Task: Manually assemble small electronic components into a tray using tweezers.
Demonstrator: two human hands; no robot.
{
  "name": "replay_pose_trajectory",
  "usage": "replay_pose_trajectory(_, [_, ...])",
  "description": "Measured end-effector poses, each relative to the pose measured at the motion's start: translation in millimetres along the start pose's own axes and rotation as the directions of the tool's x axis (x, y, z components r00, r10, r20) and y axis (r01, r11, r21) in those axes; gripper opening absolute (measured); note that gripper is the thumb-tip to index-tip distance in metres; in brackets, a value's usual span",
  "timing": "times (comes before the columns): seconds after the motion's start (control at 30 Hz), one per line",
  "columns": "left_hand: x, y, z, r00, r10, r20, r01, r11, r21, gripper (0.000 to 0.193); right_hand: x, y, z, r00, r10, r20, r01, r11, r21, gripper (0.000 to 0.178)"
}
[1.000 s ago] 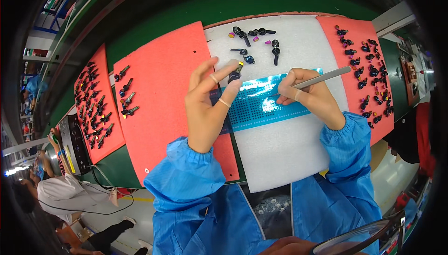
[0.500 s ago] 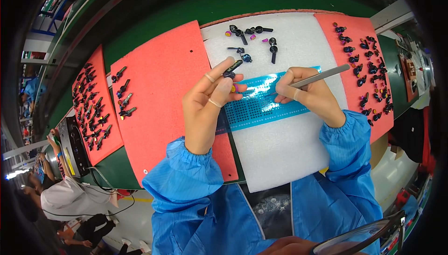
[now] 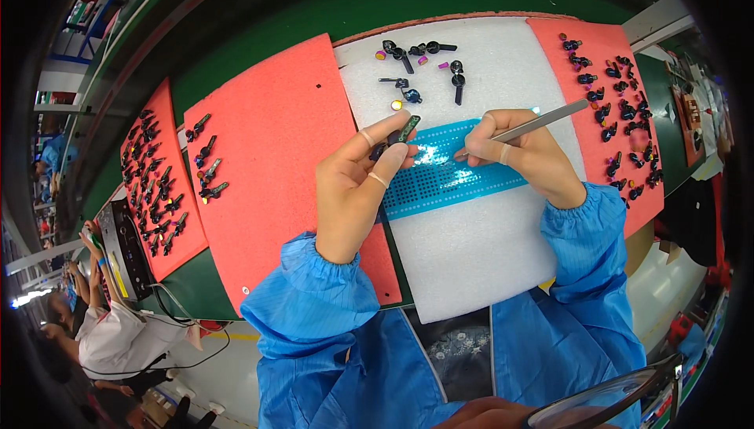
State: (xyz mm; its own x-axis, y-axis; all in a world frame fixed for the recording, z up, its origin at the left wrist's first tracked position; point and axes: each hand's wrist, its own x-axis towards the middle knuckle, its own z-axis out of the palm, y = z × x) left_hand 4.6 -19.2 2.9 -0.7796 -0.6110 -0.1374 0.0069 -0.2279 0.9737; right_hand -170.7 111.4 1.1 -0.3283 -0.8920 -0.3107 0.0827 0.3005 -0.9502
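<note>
My left hand [image 3: 349, 174] is closed, thumb and fingers pinching a small dark stick-shaped electronic part [image 3: 407, 128] with a greenish face. My right hand [image 3: 530, 150] grips grey metal tweezers [image 3: 542, 124], whose tips point left toward that part, apart from it. Under both hands lies a shiny blue sheet [image 3: 471, 189] with rows of small dark dots or holes, on a white foam mat [image 3: 471, 272]. Several similar dark parts [image 3: 459, 87] lie on the mat's far end. A round yellow-purple cap [image 3: 396, 105] rests just beyond my left fingertips.
To the left are a pink foam board [image 3: 275, 170] with a short row of dark parts and another pink board [image 3: 186, 248] covered with them. At right, a pink board [image 3: 585, 123] holds several more. A black box [image 3: 126, 240] with cables stands far left, near other people.
My left hand has shifted slightly right and down, and the dark part has tilted. The yellow-purple piece between its fingers no longer shows there. The tweezers have moved slightly left.
</note>
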Motion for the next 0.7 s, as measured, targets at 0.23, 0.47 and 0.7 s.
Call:
replay_pose_trajectory(0.23, [-1, 1, 4, 0.997, -0.075, 0.037, 0.074, 0.997, 0.022, 0.030, -2, -4, 7, 0.956, -0.257, -0.139, 0.266, 0.963, 0.047, 0.017])
replay_pose_trajectory(0.47, [-3, -1, 5, 0.993, -0.076, 0.088, 0.073, 0.996, 0.043, 0.029, -8, -5, 14, 0.881, -0.464, -0.092, 0.467, 0.884, 0.023, 0.013])
replay_pose_trajectory(0.7, [-4, 0, 10, 0.989, -0.101, 0.104, 0.094, 0.993, 0.068, 0.029, -9, -5, 17, 0.873, -0.482, -0.076, 0.487, 0.872, 0.058, 0.008])
